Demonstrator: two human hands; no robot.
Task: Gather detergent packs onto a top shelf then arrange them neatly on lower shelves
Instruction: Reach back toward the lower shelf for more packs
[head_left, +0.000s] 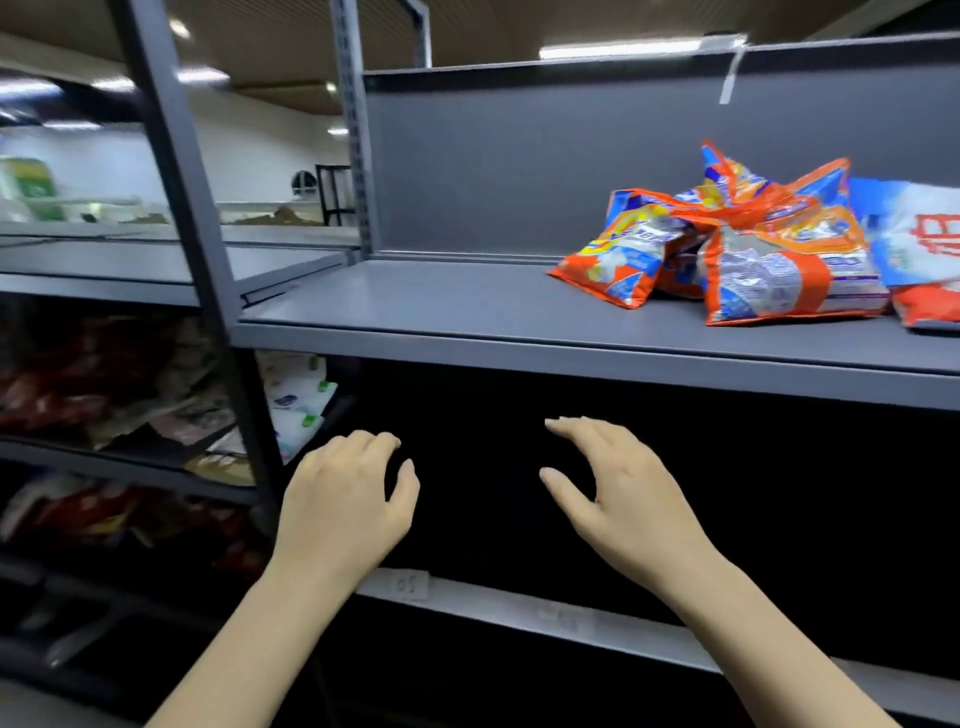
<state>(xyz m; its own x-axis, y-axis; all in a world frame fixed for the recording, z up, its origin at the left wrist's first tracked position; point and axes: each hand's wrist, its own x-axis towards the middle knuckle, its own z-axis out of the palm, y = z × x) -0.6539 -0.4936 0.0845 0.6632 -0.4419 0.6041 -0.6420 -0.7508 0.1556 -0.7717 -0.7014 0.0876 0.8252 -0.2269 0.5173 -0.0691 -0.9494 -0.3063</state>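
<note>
Both hands are empty and raised in front of the dark bay beneath the grey metal top shelf (467, 306). The left hand (345, 499) has its fingers loosely bent and holds nothing; the right hand (618, 493) is spread wider, fingers nearly straight and thumb apart, likewise holding nothing. Neither touches the shelving. The crumpled orange-and-blue plastic detergent packs (727, 249) lie heaped toward the right end of the top shelf, leaning on one another against the grey back panel, with a blue-and-white pack bearing red lettering (914, 234) just beside them at the frame edge. The heap reads as a collecting point rather than a display: nothing is squared or faced. The lower shelf edge with its small paper label (410, 584) fronts a bay too dark to inspect. Judged so, gathering appears well advanced and the hands seem poised between fetching and arranging. Mixed packets (130, 395) fill the neighbouring rack to the left, blurred.
</note>
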